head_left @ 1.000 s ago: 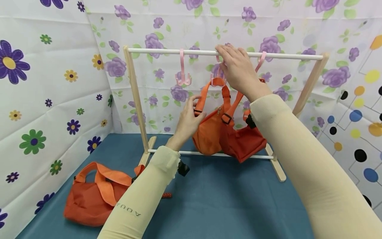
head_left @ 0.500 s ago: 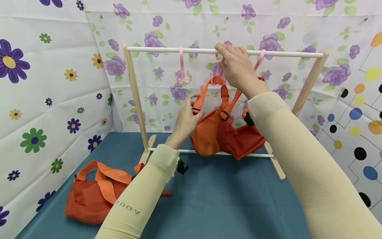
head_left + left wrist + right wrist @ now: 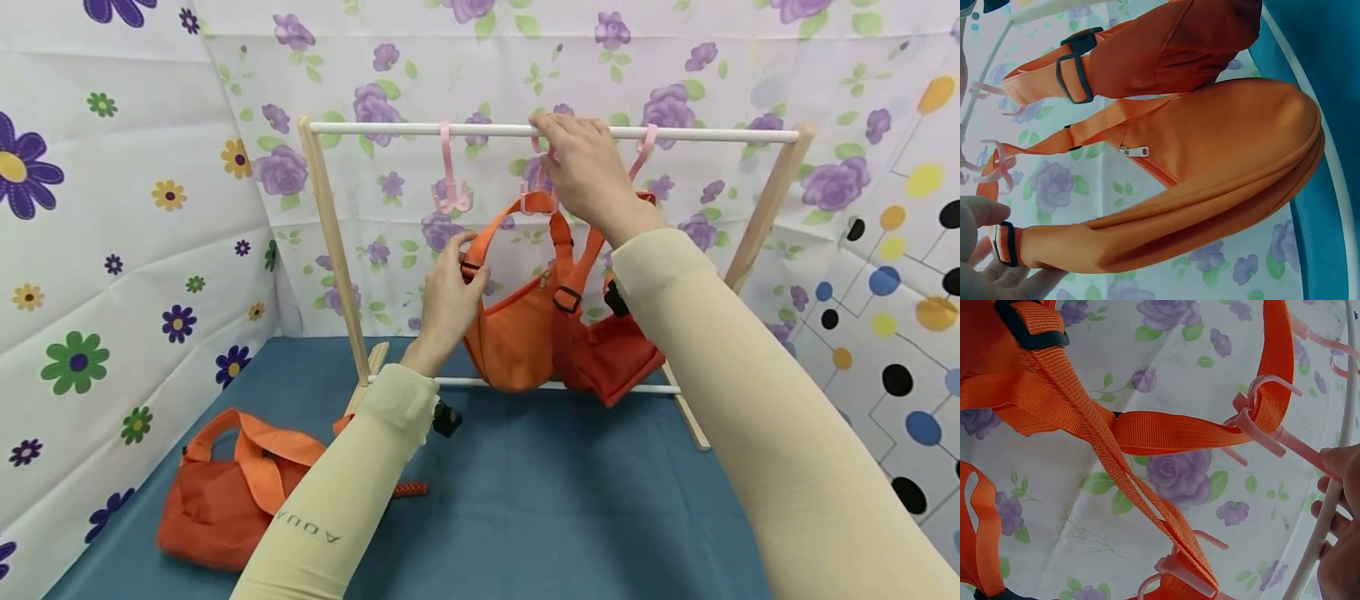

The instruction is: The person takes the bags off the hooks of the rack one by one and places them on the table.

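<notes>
An orange sling bag (image 3: pixel 517 350) hangs by its strap from the middle pink hook (image 3: pixel 1300 450) on the rack's white rail (image 3: pixel 375 128). My left hand (image 3: pixel 448 300) pinches that strap at its black buckle (image 3: pixel 1005 242), drawing it out to the left. Up at the rail, my right hand (image 3: pixel 588 175) holds the top of the middle hook, thumb against its stem and fingers around the rail. A darker red-orange bag (image 3: pixel 611 358) hangs just right of the orange one, from another pink hook (image 3: pixel 645 150), partly behind my right forearm.
A pink hook (image 3: pixel 452 179) with nothing on it hangs at the left of the rail. Another red-orange bag (image 3: pixel 213 508) lies on the blue cloth (image 3: pixel 525 517) at the left, partly behind my left sleeve. Wooden posts (image 3: pixel 333 250) support the rack.
My left hand has moved slightly left with the strap, opening the loop wider and turning the orange bag more face-on. The right hand keeps its place on the rail.
</notes>
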The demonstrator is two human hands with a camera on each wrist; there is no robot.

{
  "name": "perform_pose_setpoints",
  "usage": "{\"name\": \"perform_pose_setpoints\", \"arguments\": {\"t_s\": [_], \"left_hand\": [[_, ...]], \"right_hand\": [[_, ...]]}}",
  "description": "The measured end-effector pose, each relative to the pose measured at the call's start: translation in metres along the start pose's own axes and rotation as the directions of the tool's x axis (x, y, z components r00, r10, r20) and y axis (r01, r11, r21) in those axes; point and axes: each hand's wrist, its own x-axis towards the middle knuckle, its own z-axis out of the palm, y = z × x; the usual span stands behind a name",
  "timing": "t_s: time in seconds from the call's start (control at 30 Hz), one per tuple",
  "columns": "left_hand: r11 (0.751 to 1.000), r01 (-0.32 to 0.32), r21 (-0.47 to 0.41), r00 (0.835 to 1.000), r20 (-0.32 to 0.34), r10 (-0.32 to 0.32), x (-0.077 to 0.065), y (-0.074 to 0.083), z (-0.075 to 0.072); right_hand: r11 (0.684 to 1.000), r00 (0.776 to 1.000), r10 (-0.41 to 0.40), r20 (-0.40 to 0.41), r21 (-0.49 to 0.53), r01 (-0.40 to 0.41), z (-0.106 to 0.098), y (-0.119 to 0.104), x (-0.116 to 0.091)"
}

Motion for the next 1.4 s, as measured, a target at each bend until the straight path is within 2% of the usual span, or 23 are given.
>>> {"name": "perform_pose_setpoints", "arguments": {"t_s": [0.23,0.43,0.7,1.0,1.27,1.4], "left_hand": [[0.996,-0.068,-0.063,0.995,-0.071,0.064,0.011,0.016,-0.008],[0.982,-0.132,-0.137,0.989,-0.082,0.122,0.023,0.037,-0.014],[0.968,-0.211,-0.140,0.976,-0.094,0.199,0.032,0.054,-0.013],[0.954,-0.248,-0.167,0.969,-0.065,0.240,0.034,0.074,-0.010],[0.942,-0.284,-0.179,0.959,-0.035,0.283,0.033,0.081,-0.009],[0.937,-0.306,-0.168,0.951,-0.002,0.311,0.035,0.084,-0.009]], "right_hand": [[1.000,1.000,0.013,0.017,-0.002,-0.013,-0.002,-0.001,-0.001],[1.000,1.000,0.016,0.016,0.009,-0.016,-0.004,-0.001,0.001],[1.000,0.999,0.022,0.025,0.018,-0.023,-0.006,-0.001,0.005],[0.999,0.999,0.039,0.035,0.018,-0.040,-0.009,0.001,0.010],[0.998,0.999,0.048,0.026,0.032,-0.049,-0.010,0.003,0.013],[0.995,0.998,0.058,0.004,0.076,-0.058,-0.009,0.004,0.012]]}}
